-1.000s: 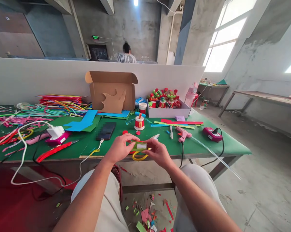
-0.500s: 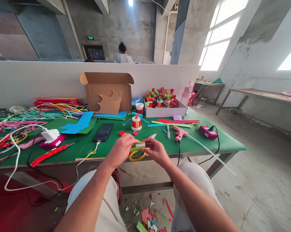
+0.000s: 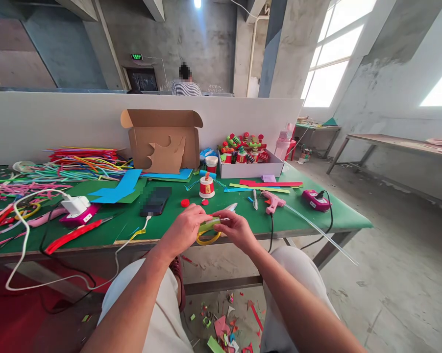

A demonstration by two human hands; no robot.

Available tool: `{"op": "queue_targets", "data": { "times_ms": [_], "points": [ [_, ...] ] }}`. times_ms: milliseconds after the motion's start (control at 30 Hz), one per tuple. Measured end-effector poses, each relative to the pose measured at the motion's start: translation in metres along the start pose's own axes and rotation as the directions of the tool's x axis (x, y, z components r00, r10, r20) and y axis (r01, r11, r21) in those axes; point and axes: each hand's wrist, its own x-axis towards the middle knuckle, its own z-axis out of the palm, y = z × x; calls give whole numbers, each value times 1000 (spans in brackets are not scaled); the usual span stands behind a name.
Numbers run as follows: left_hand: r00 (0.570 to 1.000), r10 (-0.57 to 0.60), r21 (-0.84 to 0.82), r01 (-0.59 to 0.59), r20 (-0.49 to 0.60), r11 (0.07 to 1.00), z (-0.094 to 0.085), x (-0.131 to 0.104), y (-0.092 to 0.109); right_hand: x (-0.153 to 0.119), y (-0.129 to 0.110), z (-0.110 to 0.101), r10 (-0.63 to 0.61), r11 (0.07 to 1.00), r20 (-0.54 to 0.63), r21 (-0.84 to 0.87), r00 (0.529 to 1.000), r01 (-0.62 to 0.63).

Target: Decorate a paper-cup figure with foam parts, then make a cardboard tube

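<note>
Between my two hands, just over the table's front edge, is a light green paper strip [image 3: 208, 226]. My left hand [image 3: 184, 229] pinches its left end, and my right hand [image 3: 237, 228] grips the right end with thumb and fingers. Under the strip lie scissors with yellow handles [image 3: 208, 240]; their blades point away past my right fingers. Behind my hands stands an upturned paper cup figure [image 3: 207, 188], red and white, with coiled blue paper arms and a blue roll on top. Two red paper discs [image 3: 184, 202] lie in front of it.
A pink glue gun [image 3: 272, 202] with a long clear glue stick lies at right, near a purple power socket [image 3: 315, 200]. A phone [image 3: 157, 201] is at left, beside a red-handled cutter [image 3: 74, 236]. Behind stand a cardboard box [image 3: 162, 132] and a white box [image 3: 252, 170] of finished figures.
The green strip has turned between my fingers, and the pale patch at its right end no longer shows. Both hands stay in nearly the same place.
</note>
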Motion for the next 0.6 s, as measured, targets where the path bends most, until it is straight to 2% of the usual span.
{"op": "queue_targets", "data": {
  "times_ms": [133,233,300,367,400,433,467,533,600],
  "points": [
    [1000,1,-33,-1,-9,999,-1,0,1,1,-1,-2,3,1000,-10,-19,1000,-3],
    [984,-80,-57,72,-160,996,-6,1,-1,1,-5,-3,-23,1000,-63,-16,998,22],
    [921,-219,-122,189,-322,974,-7,1,-5,2,-9,-3,-51,999,-135,-8,990,50],
    [813,-424,-283,330,-400,901,-3,2,-9,2,-12,-2,-79,996,-227,9,971,83],
    [760,-532,-397,388,-373,832,0,3,-10,3,-14,-2,-95,994,-273,23,957,105],
    [723,-626,-518,430,-293,739,5,4,-10,3,-15,-1,-111,991,-317,39,942,130],
    [707,-686,-631,456,-172,627,11,6,-8,4,-16,-1,-126,986,-356,58,926,156],
    [717,-694,-785,469,70,405,23,11,1,5,-17,1,-146,975,-409,94,901,201],
    [749,-635,-866,433,191,251,34,17,13,5,-16,4,-149,970,-424,112,893,215]
  ]
}}
